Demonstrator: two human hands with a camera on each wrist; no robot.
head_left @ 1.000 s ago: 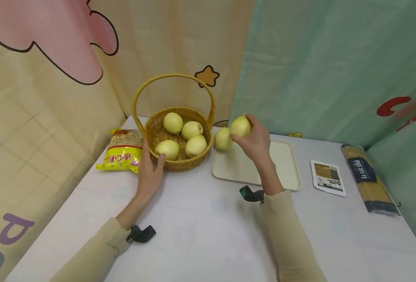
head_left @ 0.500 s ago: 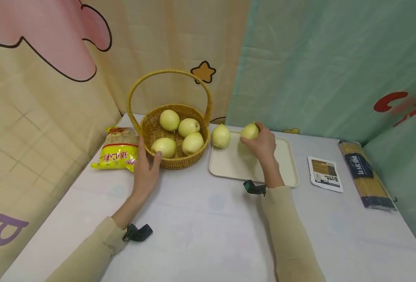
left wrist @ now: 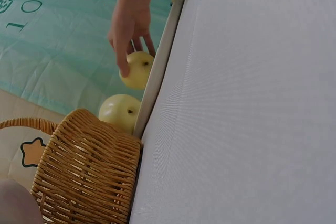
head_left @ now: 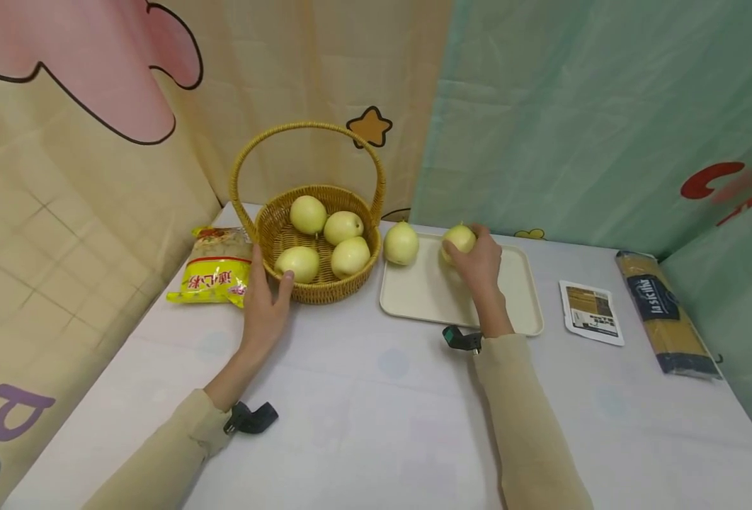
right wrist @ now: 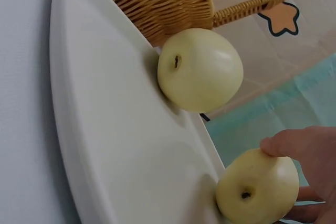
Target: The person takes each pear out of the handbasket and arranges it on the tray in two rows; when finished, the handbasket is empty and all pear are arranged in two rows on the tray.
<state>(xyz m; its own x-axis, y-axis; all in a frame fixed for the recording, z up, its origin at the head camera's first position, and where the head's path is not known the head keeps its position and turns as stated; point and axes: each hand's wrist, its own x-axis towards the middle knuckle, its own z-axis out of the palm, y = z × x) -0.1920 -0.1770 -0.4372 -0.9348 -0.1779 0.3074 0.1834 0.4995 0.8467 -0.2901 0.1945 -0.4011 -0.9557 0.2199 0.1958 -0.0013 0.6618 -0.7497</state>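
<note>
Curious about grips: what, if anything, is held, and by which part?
The right hand holds a pear by its sides; the left hand touches the basket.

The pears (head_left: 401,244) are pale yellow-green, the tray (head_left: 414,294) cream, the basket (head_left: 328,292) golden-brown — the curtain (head_left: 529,106) beige and green.

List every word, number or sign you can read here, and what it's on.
"la sicilia": pasta pack.
"通心粉", apparently: yellow bag.
"100%": green curtain, left wrist view; nearby characters unclear.
Purple "P" or "d", and blue "O" cut by the frame: beige curtain.
White packet: print too small and blurred.
</note>
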